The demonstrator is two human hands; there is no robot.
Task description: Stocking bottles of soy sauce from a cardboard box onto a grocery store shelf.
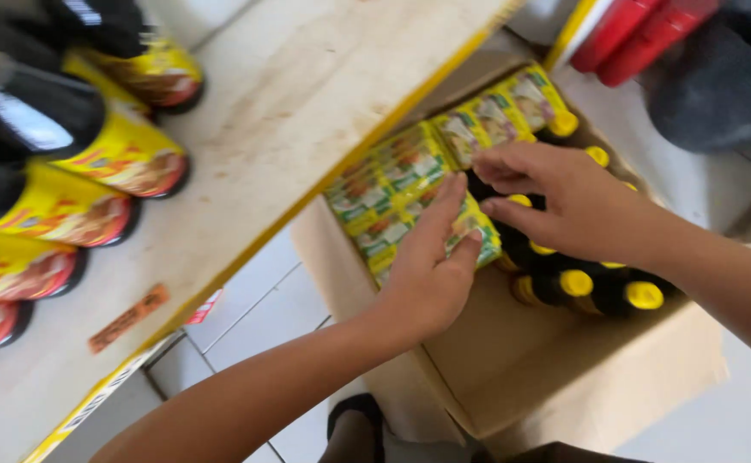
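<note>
Two bare forearms reach from six o'clock into an open cardboard box (pixel 564 377) on the tiled floor. The left hand (pixel 431 266) lies flat, fingers barely spread, on green-and-yellow packets (pixel 392 184); the right hand (pixel 564 201), fingers loosely curled and holding nothing, touches dark yellow-capped bottles (pixel 603 287). At nine o'clock, matching bottles (pixel 92 146) already line the wooden shelf (pixel 307 94); the box looks mostly full.
</note>
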